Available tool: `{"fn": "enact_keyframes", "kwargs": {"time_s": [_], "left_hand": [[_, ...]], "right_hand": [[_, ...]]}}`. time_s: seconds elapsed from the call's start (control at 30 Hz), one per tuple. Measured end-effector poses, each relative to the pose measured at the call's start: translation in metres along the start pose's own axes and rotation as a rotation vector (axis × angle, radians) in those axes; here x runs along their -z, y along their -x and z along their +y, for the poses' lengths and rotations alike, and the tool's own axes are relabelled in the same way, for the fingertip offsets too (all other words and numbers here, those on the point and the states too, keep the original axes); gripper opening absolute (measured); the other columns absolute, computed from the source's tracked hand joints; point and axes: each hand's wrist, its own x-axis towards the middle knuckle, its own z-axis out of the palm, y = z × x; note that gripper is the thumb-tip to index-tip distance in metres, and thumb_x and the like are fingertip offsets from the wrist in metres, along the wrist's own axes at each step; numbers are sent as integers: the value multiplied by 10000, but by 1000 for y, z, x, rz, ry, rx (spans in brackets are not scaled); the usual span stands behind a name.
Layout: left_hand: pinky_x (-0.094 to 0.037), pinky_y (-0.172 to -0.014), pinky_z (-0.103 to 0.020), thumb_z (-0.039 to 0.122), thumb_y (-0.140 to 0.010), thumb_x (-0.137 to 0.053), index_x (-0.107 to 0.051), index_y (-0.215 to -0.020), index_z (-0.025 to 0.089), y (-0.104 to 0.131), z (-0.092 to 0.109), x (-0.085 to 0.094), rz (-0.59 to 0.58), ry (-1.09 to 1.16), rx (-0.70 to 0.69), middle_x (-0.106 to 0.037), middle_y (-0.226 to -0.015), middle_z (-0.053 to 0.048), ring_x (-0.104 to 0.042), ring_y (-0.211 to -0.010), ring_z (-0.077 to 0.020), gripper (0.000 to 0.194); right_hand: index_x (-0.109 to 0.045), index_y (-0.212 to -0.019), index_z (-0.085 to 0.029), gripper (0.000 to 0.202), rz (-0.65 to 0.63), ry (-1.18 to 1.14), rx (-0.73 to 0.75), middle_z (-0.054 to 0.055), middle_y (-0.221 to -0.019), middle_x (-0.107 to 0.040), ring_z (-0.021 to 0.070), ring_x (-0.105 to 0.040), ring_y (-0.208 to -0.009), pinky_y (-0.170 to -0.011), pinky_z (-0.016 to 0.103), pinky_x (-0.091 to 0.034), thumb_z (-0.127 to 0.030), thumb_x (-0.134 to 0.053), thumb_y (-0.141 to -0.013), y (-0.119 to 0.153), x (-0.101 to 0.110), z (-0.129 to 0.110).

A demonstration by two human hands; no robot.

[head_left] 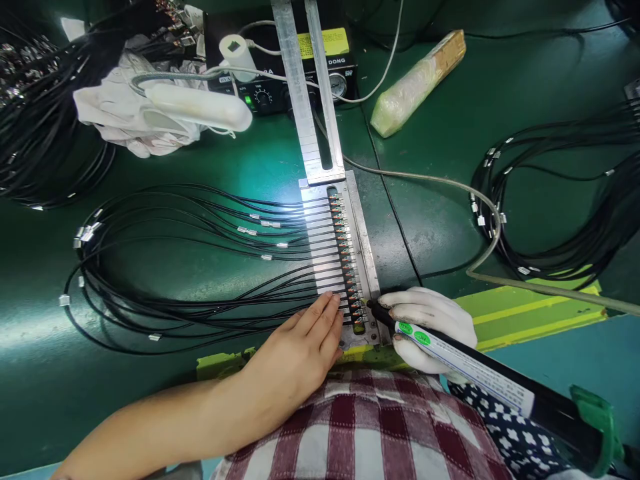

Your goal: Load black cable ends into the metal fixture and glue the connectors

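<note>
A metal fixture [361,227] holds a row of black cables [235,303] side by side, their connector ends lined up in its slot. My bare left hand [305,343] lies flat over the lower cables, its fingertips beside the connectors [349,267]. In a white glove, my right hand [433,327] grips a black dispensing syringe [475,367] with a white label and green stickers. The syringe's tip is close to the lower connectors; whether it touches them I cannot tell. The cables loop out to the left and carry small silvery tags.
A slotted metal arm [300,100] stands above the fixture, before a black dispenser box [275,90]. White gloves [135,107] and a white lamp [200,107] lie upper left. A wrapped block [417,83] lies behind; more cables [550,253] coil at right.
</note>
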Motion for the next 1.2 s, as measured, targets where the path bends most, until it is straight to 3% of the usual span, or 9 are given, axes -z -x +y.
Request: {"fn": "enact_keyframes", "kwargs": {"time_s": [1.2], "left_hand": [[-584,-925,-423,190,-946,-572,-652,-1167,12,-2,-5,3,15,63,-30,-657,-1262,-217,-620,-1204,-344,294]], "right_hand": [[-658,-971,-145,185,-41,-19,-16,128,-913,-765,230,-756,-822,-703,344,-616,-194,-664,-793,-7,4,1]]}}
